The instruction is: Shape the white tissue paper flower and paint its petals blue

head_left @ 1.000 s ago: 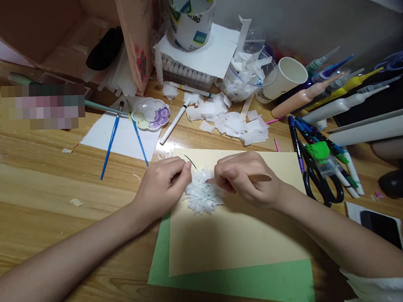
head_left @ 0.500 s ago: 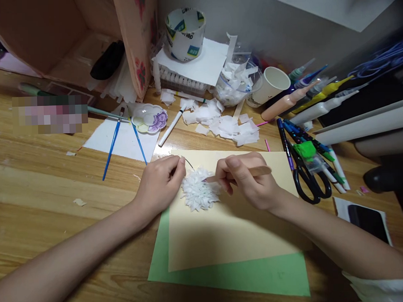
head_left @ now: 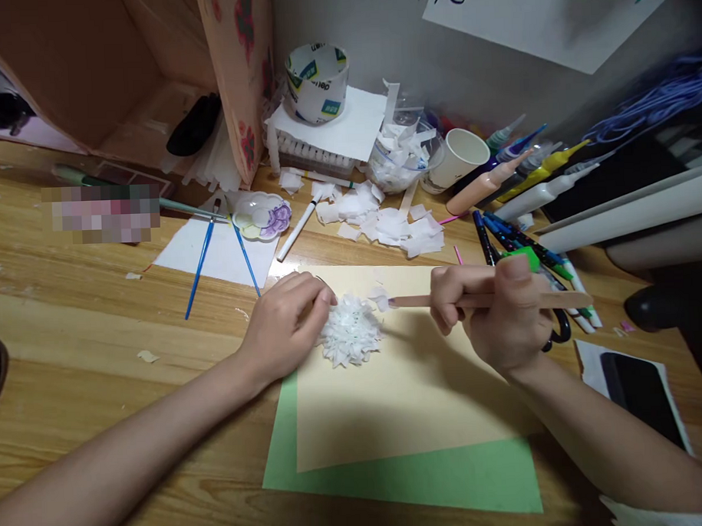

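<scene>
A round white flower of many small tissue-paper petals (head_left: 352,332) lies on a cream sheet (head_left: 384,407), which overlaps a green sheet (head_left: 451,482). My left hand (head_left: 288,320) rests at the flower's left edge, fingers curled and thumb pressed against them; what they pinch, if anything, is hidden. A thin dark line shows just beyond its fingertips. My right hand (head_left: 494,312) grips a flat wooden craft stick (head_left: 410,301), pointing left. At the stick's darkened tip is a small, thin whitish paper scrap (head_left: 380,297), right of the flower.
Loose paper scraps (head_left: 404,229) and a white pen (head_left: 297,230) lie behind the sheets. Further back stand a tape roll (head_left: 317,84), a tub of scraps (head_left: 402,158) and a paper cup (head_left: 456,159). Brushes (head_left: 201,260) are at left; a phone (head_left: 640,395) is at right.
My right hand has drawn the craft stick from over the flower to the right, and a paper scrap now shows at its tip. My left hand stays by the flower. The view has shifted slightly.
</scene>
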{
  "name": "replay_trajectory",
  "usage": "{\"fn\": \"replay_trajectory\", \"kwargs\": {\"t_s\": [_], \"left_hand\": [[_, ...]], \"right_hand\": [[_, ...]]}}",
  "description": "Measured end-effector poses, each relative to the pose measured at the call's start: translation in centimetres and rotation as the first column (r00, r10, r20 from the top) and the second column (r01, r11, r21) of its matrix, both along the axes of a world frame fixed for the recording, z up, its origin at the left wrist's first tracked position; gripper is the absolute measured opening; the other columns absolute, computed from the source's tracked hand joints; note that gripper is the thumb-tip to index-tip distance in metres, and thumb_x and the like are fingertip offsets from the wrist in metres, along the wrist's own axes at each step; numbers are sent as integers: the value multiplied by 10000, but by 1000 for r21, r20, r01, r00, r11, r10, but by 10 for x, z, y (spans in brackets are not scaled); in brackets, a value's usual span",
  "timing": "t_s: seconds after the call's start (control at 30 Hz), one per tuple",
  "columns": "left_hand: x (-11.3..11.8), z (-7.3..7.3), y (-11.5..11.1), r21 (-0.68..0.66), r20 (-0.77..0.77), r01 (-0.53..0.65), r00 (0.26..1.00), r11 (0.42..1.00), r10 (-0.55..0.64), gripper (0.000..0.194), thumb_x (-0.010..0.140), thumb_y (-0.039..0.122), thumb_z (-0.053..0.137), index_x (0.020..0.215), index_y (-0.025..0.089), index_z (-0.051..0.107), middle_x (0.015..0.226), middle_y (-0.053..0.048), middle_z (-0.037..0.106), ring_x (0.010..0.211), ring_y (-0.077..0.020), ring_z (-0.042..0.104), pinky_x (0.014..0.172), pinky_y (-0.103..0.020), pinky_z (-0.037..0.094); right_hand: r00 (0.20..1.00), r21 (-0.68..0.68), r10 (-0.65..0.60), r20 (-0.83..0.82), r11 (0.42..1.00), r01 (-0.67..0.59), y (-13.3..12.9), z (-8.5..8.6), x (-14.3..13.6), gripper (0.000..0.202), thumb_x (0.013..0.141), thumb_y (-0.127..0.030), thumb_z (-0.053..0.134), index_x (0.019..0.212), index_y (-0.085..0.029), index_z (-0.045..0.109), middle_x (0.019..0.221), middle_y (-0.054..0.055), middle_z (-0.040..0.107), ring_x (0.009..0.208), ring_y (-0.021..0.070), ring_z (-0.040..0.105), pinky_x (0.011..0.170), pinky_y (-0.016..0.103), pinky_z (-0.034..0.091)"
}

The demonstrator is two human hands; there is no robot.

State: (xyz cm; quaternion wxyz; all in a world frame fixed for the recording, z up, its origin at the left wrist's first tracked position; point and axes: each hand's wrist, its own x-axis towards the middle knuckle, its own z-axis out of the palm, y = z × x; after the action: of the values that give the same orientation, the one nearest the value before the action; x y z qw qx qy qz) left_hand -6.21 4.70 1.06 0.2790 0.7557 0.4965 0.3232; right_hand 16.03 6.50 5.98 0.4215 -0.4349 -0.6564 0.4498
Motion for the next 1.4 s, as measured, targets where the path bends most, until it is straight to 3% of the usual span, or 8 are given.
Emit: {"fn": "replay_trajectory", "kwargs": {"t_s": [0.2,0.4,0.5,0.73,0.93,1.07,1.2,1.4], "left_hand": [[1,1,-2,123,-122,234,968,964,-220,264,895,214,455,1040,184,674,811,-53,582,783,-180,504,691,-324,392],[2,1,0,110,-132,280,955,954,-266,196,878,179,465,875,171,661,792,-50,564,755,-172,475,676,-326,381],[2,2,-1,124,-113,268,960,955,-255,147,865,181,496,941,164,621,844,-56,572,796,-178,484,708,-328,391],[6,-1,-8,135,-285,445,873,885,-396,557,775,400,656,1251,176,472,1202,-138,506,1094,-281,447,969,-457,337],[8,-4,-10,185,-341,360,896,914,-284,392,825,238,558,1208,184,499,1212,-133,495,1121,-270,439,976,-451,323],[12,2,-8,149,-329,270,921,951,-210,428,820,278,572,1235,194,508,1255,-123,491,1159,-268,426,986,-445,323],[31,13,4,146,-379,104,925,984,-42,265,849,325,564,1075,203,633,1228,-105,539,1159,-285,423,970,-466,321],[56,26,28,68,-468,140,879,988,-93,131,831,244,602,763,189,700,1063,-62,655,1070,-277,493,906,-466,337]], "right_hand": [[971,-108,-118,-208,989,98,-1,-21,7,638,901,-584,326,432,-205,534,323,16,456,352,125,377,399,287,245],[937,-140,-169,-306,981,131,5,-45,8,667,910,-615,274,420,-208,472,307,-17,353,290,104,342,356,281,221],[909,-206,-221,-352,966,155,11,-57,10,704,908,-651,208,410,-209,437,304,-29,301,271,98,327,336,277,207],[866,-308,-310,-392,931,194,24,-64,9,702,880,-680,277,389,-201,428,306,-38,280,261,81,310,305,259,158],[826,-317,-384,-413,911,264,37,-63,0,691,843,-709,334,391,-195,430,308,-51,275,255,66,312,289,227,168],[776,-329,-445,-447,889,319,44,-64,-7,672,845,-678,376,387,-189,421,326,-57,282,244,53,314,280,209,154],[732,-332,-467,-497,881,337,46,-66,-7,632,859,-619,407,400,-185,411,342,-55,318,255,41,310,293,198,161],[680,-352,-469,-563,881,317,48,-68,-4,623,856,-629,387,417,-187,391,363,-52,345,275,41,318,310,195,179]]}}
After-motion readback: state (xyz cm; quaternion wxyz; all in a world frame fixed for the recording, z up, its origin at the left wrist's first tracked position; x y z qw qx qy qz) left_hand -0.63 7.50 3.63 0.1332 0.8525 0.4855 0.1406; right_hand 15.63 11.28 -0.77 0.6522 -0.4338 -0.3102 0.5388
